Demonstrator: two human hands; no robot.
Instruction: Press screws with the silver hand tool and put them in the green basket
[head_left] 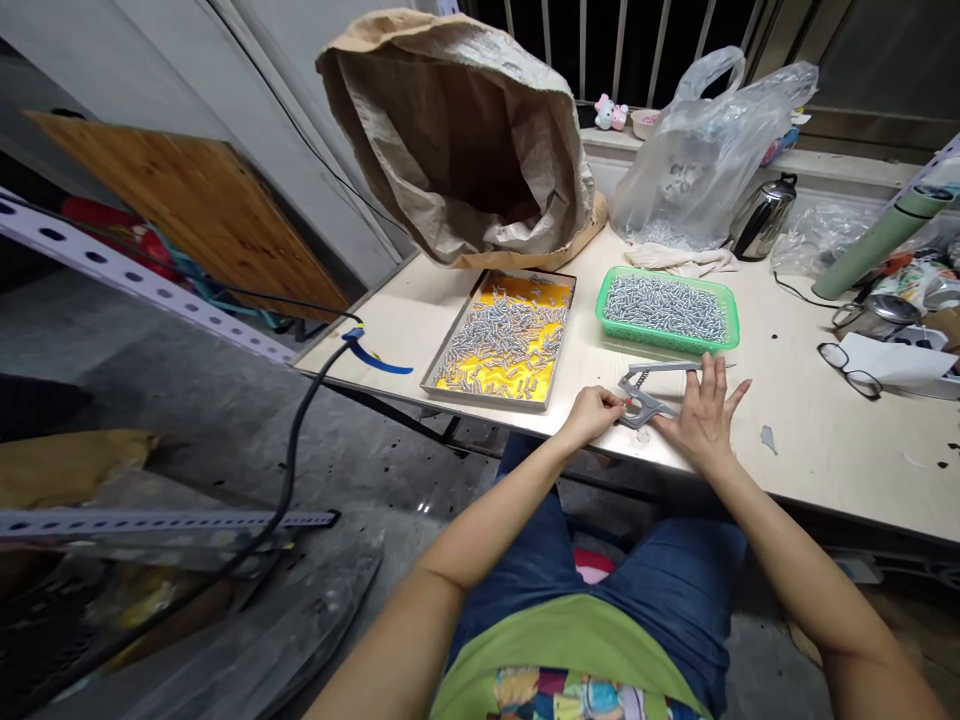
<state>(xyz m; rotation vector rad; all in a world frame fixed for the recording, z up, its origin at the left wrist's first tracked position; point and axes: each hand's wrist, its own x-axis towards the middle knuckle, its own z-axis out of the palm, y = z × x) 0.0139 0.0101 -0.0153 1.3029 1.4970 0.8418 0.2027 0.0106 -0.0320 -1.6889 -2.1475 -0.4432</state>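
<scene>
A grey metal hand tool (646, 408) with a coil spring and a long thin upper arm lies near the table's front edge. At its left end, my left hand (592, 412) is closed in a pinch beside a small red part; what the fingertips hold is hidden. My right hand (705, 415) rests over the tool's right side, its fingers spread. Behind the tool stands a green plastic basket (609, 330) full of small silver metal pieces (664, 306), perhaps screws. To the left, a shallow tray (491, 400) with a yellow bottom holds many similar pieces.
A large open paper sack (457, 150) stands behind the tray. Further right are a clear plastic bag (690, 150), a steel kettle (763, 218), a green bottle (881, 240) and glasses (850, 370). A black cable (296, 430) hangs over the table's left edge.
</scene>
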